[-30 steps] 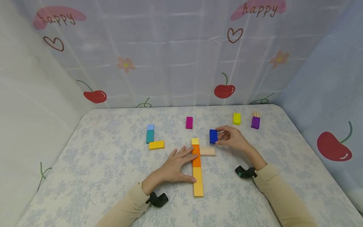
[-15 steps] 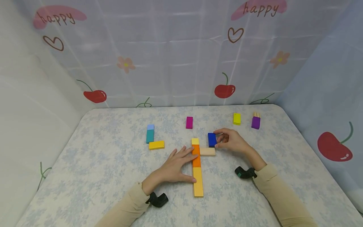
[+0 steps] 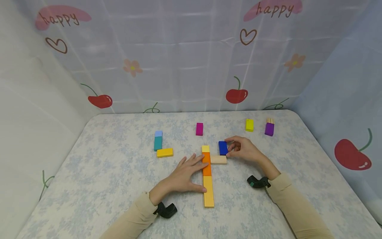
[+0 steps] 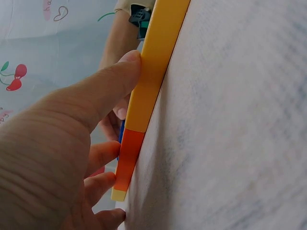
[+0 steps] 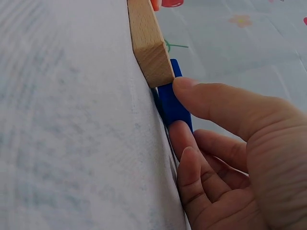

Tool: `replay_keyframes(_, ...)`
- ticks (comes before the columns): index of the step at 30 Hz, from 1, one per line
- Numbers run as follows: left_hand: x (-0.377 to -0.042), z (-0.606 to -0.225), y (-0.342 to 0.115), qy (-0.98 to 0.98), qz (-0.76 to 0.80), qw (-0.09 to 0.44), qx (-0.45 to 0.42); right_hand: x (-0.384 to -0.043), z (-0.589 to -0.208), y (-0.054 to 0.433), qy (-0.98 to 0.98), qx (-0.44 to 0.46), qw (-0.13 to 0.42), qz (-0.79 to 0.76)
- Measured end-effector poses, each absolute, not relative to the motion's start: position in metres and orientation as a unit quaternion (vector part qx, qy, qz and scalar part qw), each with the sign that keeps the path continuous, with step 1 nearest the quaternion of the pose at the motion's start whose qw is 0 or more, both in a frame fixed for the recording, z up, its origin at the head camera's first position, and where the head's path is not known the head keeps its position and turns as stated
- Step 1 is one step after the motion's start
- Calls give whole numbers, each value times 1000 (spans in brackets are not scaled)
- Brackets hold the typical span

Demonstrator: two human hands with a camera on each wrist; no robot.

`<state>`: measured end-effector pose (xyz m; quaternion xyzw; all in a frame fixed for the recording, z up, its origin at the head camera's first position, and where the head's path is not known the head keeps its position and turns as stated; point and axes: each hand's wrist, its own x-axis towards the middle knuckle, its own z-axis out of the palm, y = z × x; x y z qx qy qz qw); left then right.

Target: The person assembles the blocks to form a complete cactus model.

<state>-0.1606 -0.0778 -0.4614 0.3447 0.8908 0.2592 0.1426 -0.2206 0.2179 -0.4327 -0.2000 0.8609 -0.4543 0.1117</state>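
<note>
My right hand (image 3: 244, 149) holds a dark blue block (image 3: 222, 148) at its right side, thumb near the front corner and index finger at the far one. The blue block lies against the far side of a bare wooden block (image 3: 218, 160); the right wrist view shows them meeting near the thumb tip. That wooden block abuts an orange block (image 3: 206, 167) in a column, with a pale yellow block (image 3: 205, 148) beyond it and a long yellow-orange block (image 3: 208, 192) nearer. Spread along the column's left side, my left hand (image 3: 185, 176) touches it with thumb and fingertips.
Left of the column lie a yellow block (image 3: 164, 152), a teal block (image 3: 158, 143) and a light blue one (image 3: 158, 133). Farther back are a magenta block (image 3: 199, 129), a bright yellow block (image 3: 249, 125) and a purple block (image 3: 269, 129) with pale sticks behind it.
The blue block has slid toward me and slightly left, up to the wooden block, with my right hand on it. My left hand has stayed in place on the column.
</note>
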Motion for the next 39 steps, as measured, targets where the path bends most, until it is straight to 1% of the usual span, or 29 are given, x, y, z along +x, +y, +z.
replay_keyframes(13, -161, -462, -77, 892, 256, 143, 345, -220, -434, 218, 864, -203, 112, -447)
replay_keyframes(20, -161, -460, -77, 891, 258, 145, 344, -233, -460, 227, 869, -198, 102, -442)
replay_keyframes(22, -161, -460, -77, 891, 258, 146, 344, -235, -463, 229, 868, -201, 101, -442)
replay_keyframes(39, -160, -460, -77, 892, 259, 145, 341, -235, -464, 230, 860, -201, 103, -458)
